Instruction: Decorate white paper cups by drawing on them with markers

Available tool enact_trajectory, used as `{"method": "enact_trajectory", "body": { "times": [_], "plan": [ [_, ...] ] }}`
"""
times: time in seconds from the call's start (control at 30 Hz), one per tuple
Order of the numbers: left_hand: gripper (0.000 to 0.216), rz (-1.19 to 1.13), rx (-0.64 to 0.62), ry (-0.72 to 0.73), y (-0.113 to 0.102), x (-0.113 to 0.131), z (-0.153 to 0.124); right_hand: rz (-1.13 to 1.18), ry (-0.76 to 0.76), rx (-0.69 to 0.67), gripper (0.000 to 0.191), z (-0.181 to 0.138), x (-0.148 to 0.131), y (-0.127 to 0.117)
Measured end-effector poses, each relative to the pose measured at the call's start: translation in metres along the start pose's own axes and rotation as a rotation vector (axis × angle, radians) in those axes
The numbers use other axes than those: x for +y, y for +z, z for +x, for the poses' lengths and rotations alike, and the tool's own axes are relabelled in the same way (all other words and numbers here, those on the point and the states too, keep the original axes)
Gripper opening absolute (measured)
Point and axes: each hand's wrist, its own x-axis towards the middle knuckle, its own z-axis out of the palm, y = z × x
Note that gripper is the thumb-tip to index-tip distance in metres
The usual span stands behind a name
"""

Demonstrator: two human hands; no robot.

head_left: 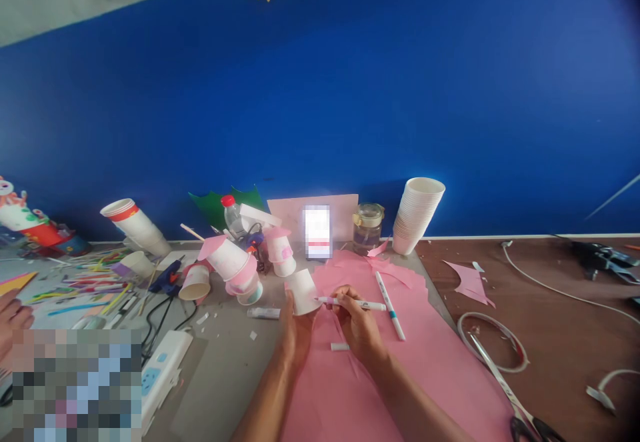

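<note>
A white paper cup (302, 291) is held tilted in my left hand (294, 325), its fingers closed around the lower side. My right hand (356, 319) grips a white marker pen (367, 305) whose tip points left, close to the cup's side; whether it touches I cannot tell. Under both hands lies pink paper (415, 369). A second marker (390, 307) with a blue-green band rests on it to the right. Below the hands is a small pale marker cap (340, 347).
Cups with pink paper (233, 262), a bottle (231, 212) and a glue gun (167, 279) stand left. A glass jar (368, 229) and stacked cups (417, 215) are behind. Scissors (505, 389) and a tape roll (493, 342) lie right. Another person's hand (14, 319) is far left.
</note>
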Motion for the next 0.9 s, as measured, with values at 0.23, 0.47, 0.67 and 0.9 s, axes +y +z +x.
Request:
{"method": "enact_trajectory", "body": {
  "times": [0.23, 0.47, 0.67, 0.9],
  "plan": [
    [0.036, 0.032, -0.007, -0.002, 0.0022, -0.0009, -0.0011, -0.095, -0.009, -0.02, 0.017, -0.0039, -0.0037, 0.0037],
    [0.037, 0.03, -0.018, -0.012, 0.0024, -0.0009, -0.0008, -0.103, -0.014, -0.013, 0.017, -0.0047, -0.0053, 0.0057],
    [0.035, -0.031, 0.027, -0.011, 0.0017, 0.0, 0.0002, -0.073, 0.019, 0.008, 0.013, -0.0035, -0.0059, 0.0028],
    [0.03, -0.086, 0.068, -0.044, 0.002, 0.0033, -0.0006, 0.01, 0.017, 0.009, 0.012, -0.0006, -0.0021, -0.0007]
  ]
}}
